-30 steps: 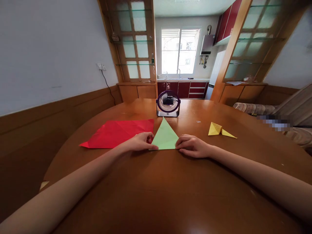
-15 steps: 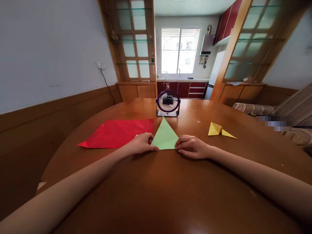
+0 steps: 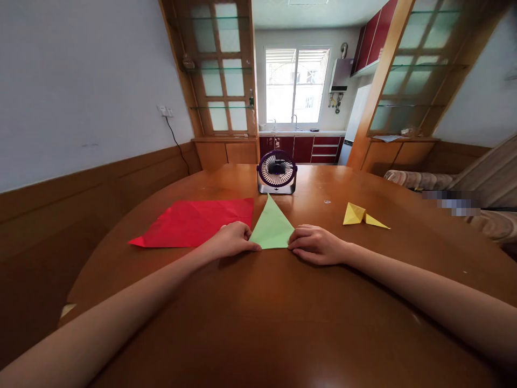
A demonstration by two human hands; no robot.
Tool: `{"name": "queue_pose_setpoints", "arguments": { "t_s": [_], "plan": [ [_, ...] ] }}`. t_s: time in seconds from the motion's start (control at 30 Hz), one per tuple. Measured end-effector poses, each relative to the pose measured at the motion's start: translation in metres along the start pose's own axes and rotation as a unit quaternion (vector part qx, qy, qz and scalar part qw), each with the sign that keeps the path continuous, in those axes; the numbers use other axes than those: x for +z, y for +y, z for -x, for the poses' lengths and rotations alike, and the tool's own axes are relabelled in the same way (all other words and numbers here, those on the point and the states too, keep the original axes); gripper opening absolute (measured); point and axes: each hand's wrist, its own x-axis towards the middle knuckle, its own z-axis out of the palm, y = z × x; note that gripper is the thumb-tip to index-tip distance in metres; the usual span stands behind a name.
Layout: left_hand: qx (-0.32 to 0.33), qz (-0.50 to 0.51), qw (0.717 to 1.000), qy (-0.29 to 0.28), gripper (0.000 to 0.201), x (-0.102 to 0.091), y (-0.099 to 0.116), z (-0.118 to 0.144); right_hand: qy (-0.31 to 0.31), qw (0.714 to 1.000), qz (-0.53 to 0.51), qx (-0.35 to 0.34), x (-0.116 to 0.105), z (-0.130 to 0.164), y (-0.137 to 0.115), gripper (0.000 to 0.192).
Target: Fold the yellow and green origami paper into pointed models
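A sheet of light green paper (image 3: 272, 226), folded into a triangle, lies on the table with its point toward the fan. At its lower left corner, my left hand (image 3: 234, 237) pinches the paper between thumb and curled fingers. My right hand (image 3: 317, 243) grips the opposite lower corner the same way, its fingertips partly hidden. Left of the green triangle is a red sheet of paper (image 3: 194, 222) with crease lines; my left hand overlaps its near right part. Off to the right sits a small folded yellow paper piece (image 3: 355, 214) with a long pointed tail.
A small dark purple desk fan (image 3: 277, 170) stands just beyond the green paper's tip. The brown wooden table (image 3: 258, 318) has a rounded edge. Past it are wooden cabinets with glass shelves and a kitchen window (image 3: 297, 86). A striped cushion (image 3: 420, 179) is at the right.
The view has shifted very slightly. Both hands keep their hold on the green paper's two corners, and the papers lie where they were.
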Motion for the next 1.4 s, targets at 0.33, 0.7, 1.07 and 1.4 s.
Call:
{"name": "queue_pose_setpoints", "arguments": {
  "t_s": [0.33,0.7,1.07,1.4],
  "plan": [
    [0.027,-0.004,0.999,0.026,0.032,0.003,0.003,0.005,-0.009,1.000,0.028,-0.002,0.000,-0.001,-0.001,0.022],
    [0.019,0.081,0.996,0.034,0.033,-0.002,0.013,0.010,-0.011,0.999,0.044,-0.005,0.001,0.000,-0.001,0.022],
    [0.001,0.223,0.975,0.001,0.036,-0.001,0.008,0.007,-0.016,0.999,0.046,-0.001,0.001,-0.001,-0.001,0.022],
    [0.004,0.147,0.989,0.017,0.036,-0.003,0.008,0.005,-0.016,0.999,0.043,-0.002,0.001,0.000,-0.001,0.022]
  ]
}}
